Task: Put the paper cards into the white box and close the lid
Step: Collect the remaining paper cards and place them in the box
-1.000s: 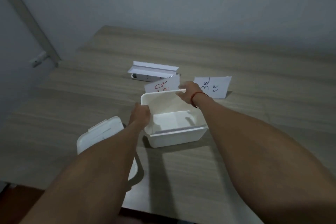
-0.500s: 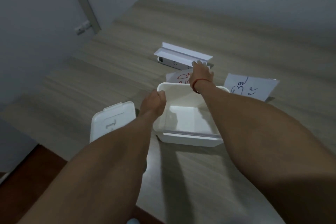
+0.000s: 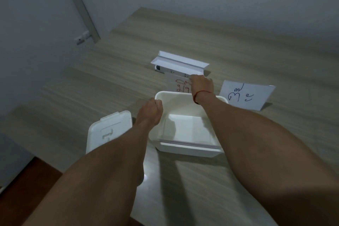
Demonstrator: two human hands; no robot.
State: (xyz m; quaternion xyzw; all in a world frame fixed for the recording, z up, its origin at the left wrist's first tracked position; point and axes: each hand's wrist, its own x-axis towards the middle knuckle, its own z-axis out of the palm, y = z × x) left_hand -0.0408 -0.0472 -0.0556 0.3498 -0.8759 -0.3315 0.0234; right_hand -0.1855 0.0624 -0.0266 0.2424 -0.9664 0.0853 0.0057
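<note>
The open white box (image 3: pixel 185 149) stands on the wooden table in front of me, with nothing inside. My left hand (image 3: pixel 151 112) grips its left rim. My right hand (image 3: pixel 200 84) reaches over the box's far edge and rests on a paper card with red writing (image 3: pixel 177 86), its fingers at the card's top edge; part of the card is hidden under the hand. A second card with blue writing (image 3: pixel 245 95) stands tilted to the right of the box. The white lid (image 3: pixel 110 130) lies flat to the left of the box.
A white folded card holder (image 3: pixel 178 63) sits on a small white device just behind the red card. The table's near-left edge (image 3: pixel 60 163) drops to a dark floor. A grey wall and a slanted rail (image 3: pixel 80 5) stand at the left.
My right hand has moved from the box's far rim onto the red-lettered card behind it. My head has shifted, so the scene sits more to the right. The left hand stays on the rim.
</note>
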